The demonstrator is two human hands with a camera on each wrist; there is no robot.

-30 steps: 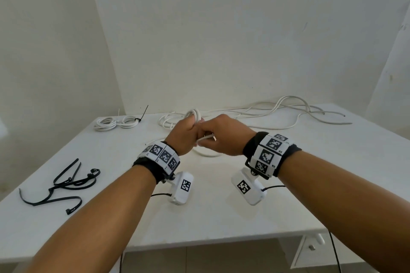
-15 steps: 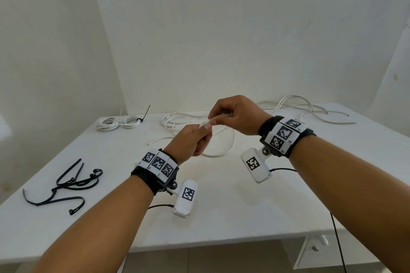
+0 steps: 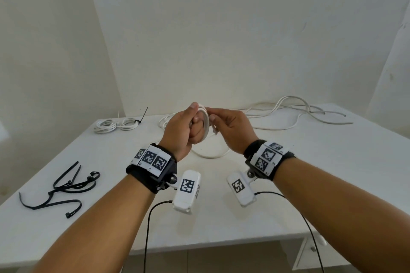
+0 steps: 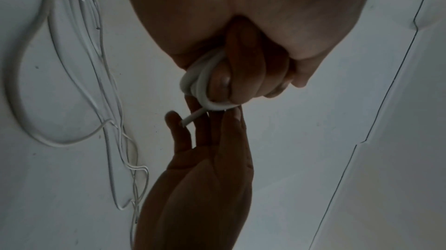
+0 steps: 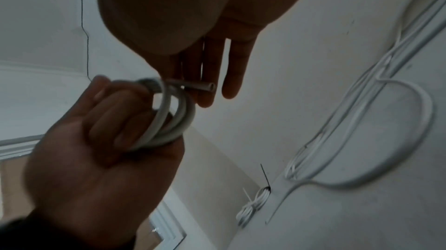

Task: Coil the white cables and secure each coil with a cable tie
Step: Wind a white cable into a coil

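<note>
White covers nearly everything: the table top, the two walls meeting in a corner behind it, and the cables lying on it. At the far left of the table a loose heap of black cable ties lies near the front edge. Further back on the left sits a finished coil, white cable bound at its middle by a black tie whose tail sticks up; it rests close to the wall.

Above the middle of the table the left hand is raised, its fingers curled tight round a small coil of white cable made of several loops. In the right wrist view the loops pass round the curled fingers, and a short cut end of the cable pokes out sideways. The right hand is just beside the left, its thumb and forefinger closed on the cable at the top of the coil, the other fingers straight and spread. A slack length of the same cable hangs down to a loop on the table below the hands.

To the right, long loose cables sprawl along the back of the table toward the right wall.
</note>
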